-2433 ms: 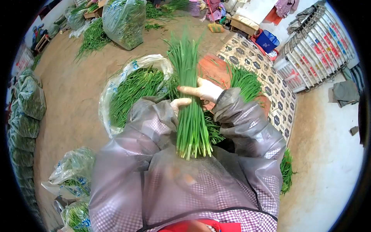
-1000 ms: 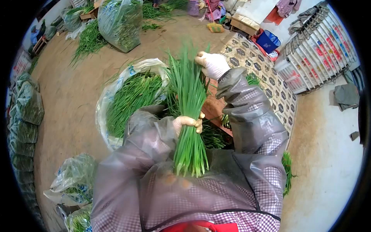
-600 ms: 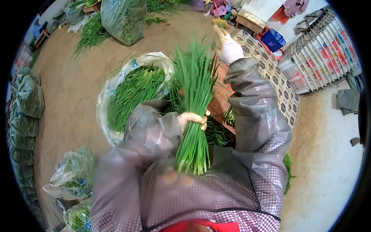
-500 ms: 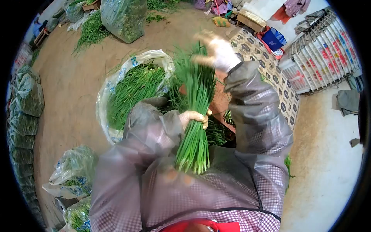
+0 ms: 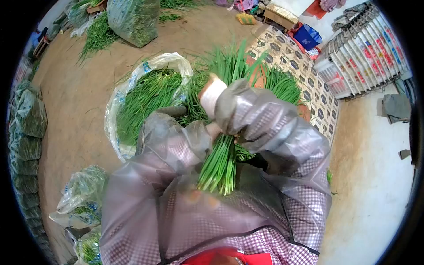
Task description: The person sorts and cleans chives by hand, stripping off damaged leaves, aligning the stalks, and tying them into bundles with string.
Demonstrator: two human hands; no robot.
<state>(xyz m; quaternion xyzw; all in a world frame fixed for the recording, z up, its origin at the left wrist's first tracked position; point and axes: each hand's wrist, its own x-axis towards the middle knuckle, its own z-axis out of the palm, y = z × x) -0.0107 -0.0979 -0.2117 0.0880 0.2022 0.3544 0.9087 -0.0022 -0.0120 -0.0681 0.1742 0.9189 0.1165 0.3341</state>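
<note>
A bunch of garlic chives (image 5: 219, 165), long green leaves with pale cut ends, points down toward my apron while its leafy tops fan out beyond my arm. My left hand (image 5: 213, 130) is closed round the middle of the bunch, its fingers mostly covered by my right sleeve. Across the front of the bunch lies my right forearm. My right hand (image 5: 212, 93), in a whitish covering, is bent at the left side of the leaves; its fingers are largely hidden, so their grip does not show. More loose chives (image 5: 282, 85) lie just beyond on the right.
An open plastic bag (image 5: 180, 62) full of chives stands at the left. Filled bags (image 5: 27, 110) line the far left, and a large one (image 5: 134, 22) stands at the back. Patterned flooring (image 5: 324, 104), a blue basket (image 5: 308, 36) and a white rack (image 5: 360, 57) are on the right.
My right hand has come down from the leaf tops and across to the left side of the bunch. Its forearm now covers the middle of the bunch and much of my left hand.
</note>
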